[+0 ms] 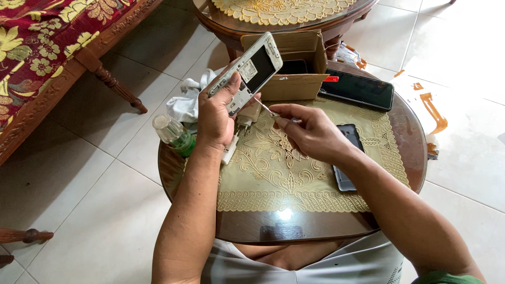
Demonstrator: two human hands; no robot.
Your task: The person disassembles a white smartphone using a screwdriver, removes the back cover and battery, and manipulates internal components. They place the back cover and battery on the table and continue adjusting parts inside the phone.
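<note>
Glossy round dark wooden table (410, 126) with glassy sheen, centre frame. Matt gold embossed plastic lace mat (284, 168) on top. Plain brown matt cardboard box (294, 66), upper centre. Opened white plastic phone body (252, 71) with smooth dark glass. Thin shiny metal tool (268, 110). Clear glossy bottle (173, 134), left. Smooth pale floor tiles (94, 210).

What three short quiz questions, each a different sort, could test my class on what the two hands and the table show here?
1. True or false: the left hand holds the opened phone up off the table.
2. Which hand grips the thin metal tool?
3. What lies behind the cardboard box: A) dark phone B) glass bottle?

Key: 1 true; 2 the right hand; 3 A, the dark phone.
</note>
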